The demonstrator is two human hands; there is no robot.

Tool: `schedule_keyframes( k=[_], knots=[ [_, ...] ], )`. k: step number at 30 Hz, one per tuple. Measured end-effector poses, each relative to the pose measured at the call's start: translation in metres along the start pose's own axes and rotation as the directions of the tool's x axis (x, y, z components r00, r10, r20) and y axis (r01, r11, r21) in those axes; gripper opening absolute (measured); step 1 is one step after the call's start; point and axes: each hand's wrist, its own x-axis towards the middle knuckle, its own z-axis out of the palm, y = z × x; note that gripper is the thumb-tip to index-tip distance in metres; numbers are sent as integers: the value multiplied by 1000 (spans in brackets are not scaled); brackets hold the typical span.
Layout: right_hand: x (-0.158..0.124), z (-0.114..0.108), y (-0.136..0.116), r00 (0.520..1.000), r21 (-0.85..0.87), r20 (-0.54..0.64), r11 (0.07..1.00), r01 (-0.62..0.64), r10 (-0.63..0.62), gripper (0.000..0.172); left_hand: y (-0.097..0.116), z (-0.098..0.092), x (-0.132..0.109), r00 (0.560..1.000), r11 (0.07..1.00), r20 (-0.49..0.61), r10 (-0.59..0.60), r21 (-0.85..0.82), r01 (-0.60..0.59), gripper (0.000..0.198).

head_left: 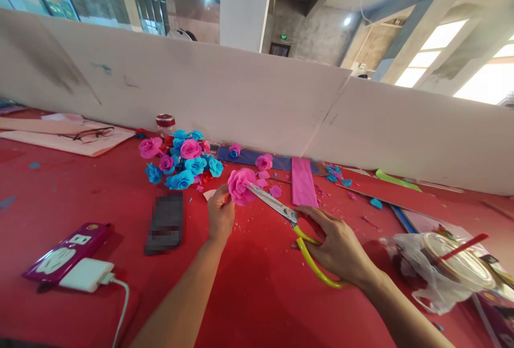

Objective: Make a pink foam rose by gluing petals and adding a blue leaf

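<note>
A pink paper flower (241, 186) is pinched in my left hand (221, 214), its ruffled petals facing up and to the right. My right hand (337, 241) grips scissors (307, 249) by their yellow handles. The silver blades point left, with their tips at the flower's petals; whether they are parted is hard to make out. Just behind my left hand sits a bunch of blue, pink and red paper flowers (194, 166). Another pink flower (264, 162) lies beyond the held one, near a folded strip of pink paper (304, 182).
On the red table (249, 305), a dark phone (165, 222) and a purple power strip (68, 254) with a white charger lie left. A lidded cup (460, 259) in a plastic bag stands right. Glasses (94, 134) rest on paper. A white partition (241, 96) borders the back.
</note>
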Motion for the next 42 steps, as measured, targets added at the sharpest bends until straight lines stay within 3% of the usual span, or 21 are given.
schedule_keyframes(
  k=[3, 17, 29, 35, 42],
  knots=[
    [1, -3, 1, 1000, 18, 4, 1000, 9, -9, 44, -2, -2, 1, 997, 999, 74, 25, -38, -22, 19],
    [5, -7, 0, 1000, 31, 7, 999, 14, -14, 46, 1, -3, 1, 995, 997, 74, 61, 42, -65, 21],
    [4, -8, 3, 1000, 59, 23, 998, -10, 8, 53, 0, -5, 2, 995, 999, 88, 52, 7, -53, 20],
    [5, -9, 4, 999, 71, 28, 997, -26, 24, 49, -2, -5, 1, 997, 999, 64, 42, 19, -43, 22],
    [5, -14, 4, 998, 32, 55, 999, -43, 41, 47, -3, -5, 2, 992, 998, 112, 61, -22, -59, 22]
  ],
)
